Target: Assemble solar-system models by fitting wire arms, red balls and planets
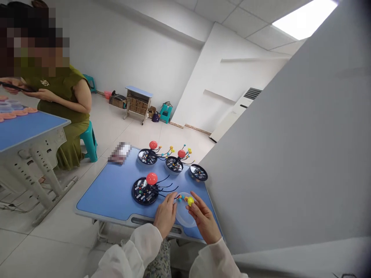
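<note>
Directly before me lies a round black base (142,196) with printed labels, a red ball (152,178) on its middle and several bent black wire arms (165,186) reaching right. My left hand (165,214) is closed around the outer part of the lowest wire arm; its fingertips partly hide the wire. Pinched between thumb and fingers of my right hand (204,220) is a yellow ball (190,201), just right of my left fingertips. Beneath both hands is a translucent plastic bowl (185,219), with small blue and orange balls (181,198) near its far rim.
Along the far side of the blue desk (101,193) stand two models (147,156) (174,164) with red balls and coloured beads, plus a black-rimmed disc (198,172). A grey wall (275,162) borders the right. At left, a person (65,96) sits by another desk (31,129).
</note>
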The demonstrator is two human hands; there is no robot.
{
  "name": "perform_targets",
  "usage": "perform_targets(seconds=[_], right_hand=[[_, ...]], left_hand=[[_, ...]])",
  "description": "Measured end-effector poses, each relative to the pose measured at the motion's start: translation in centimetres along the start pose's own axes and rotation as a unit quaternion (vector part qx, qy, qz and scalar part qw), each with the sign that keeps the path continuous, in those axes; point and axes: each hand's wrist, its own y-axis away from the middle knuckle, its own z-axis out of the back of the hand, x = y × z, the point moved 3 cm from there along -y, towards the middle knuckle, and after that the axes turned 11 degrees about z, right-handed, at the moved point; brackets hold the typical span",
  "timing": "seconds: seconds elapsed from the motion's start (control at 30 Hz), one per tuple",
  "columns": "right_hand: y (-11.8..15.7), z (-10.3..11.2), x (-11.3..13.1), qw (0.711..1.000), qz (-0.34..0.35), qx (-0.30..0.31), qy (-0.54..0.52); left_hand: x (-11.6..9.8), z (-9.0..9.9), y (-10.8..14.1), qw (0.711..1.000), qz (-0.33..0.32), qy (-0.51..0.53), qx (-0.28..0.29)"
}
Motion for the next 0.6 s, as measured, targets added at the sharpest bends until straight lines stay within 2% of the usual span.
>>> perform_targets(seconds=[0.3, 0.6], right_hand=[[-3.0, -0.1, -0.1, 0.994, -0.021, 0.075, 0.078], [-3.9, -0.3, 0.3, 0.971, -0.004, 0.146, 0.19]], left_hand=[[-0.4, -0.1, -1.1, 0.998, 0.06, -0.006, 0.014], [-0.2, -0.3, -1.4, 0.995, 0.069, 0.051, 0.054]])
